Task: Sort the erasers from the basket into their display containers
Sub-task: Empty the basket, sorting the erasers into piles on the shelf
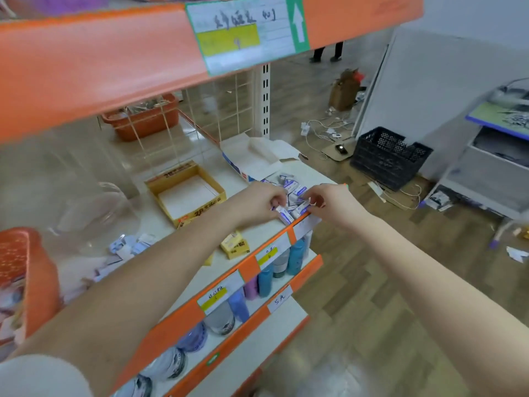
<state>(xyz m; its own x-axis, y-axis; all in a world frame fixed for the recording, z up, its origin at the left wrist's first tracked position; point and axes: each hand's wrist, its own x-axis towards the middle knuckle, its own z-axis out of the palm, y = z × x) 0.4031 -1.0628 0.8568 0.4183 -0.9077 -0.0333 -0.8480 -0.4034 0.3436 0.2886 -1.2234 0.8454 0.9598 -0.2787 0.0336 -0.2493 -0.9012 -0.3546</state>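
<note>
Several white-and-blue wrapped erasers point(289, 184) lie in a loose pile near the front right of the white shelf point(200, 156). My left hand point(257, 203) pinches one white-and-blue eraser point(283, 214) at the shelf's front edge. My right hand point(333, 200) pinches another eraser point(302, 208) beside it. A yellow display box point(186, 193) stands open and looks empty to the left of the hands. An open white-and-blue display box point(254, 159) sits behind the pile. Yellow erasers point(236, 245) lie under my left forearm. The orange basket point(25, 279) is at far left.
A clear jar point(97, 213) stands left of the yellow box, with more wrapped erasers point(126, 247) beside it. An orange tub point(143, 118) sits at the shelf's back. Bottles point(269, 276) fill the lower shelf. A black crate point(389, 156) and cables lie on the wooden floor.
</note>
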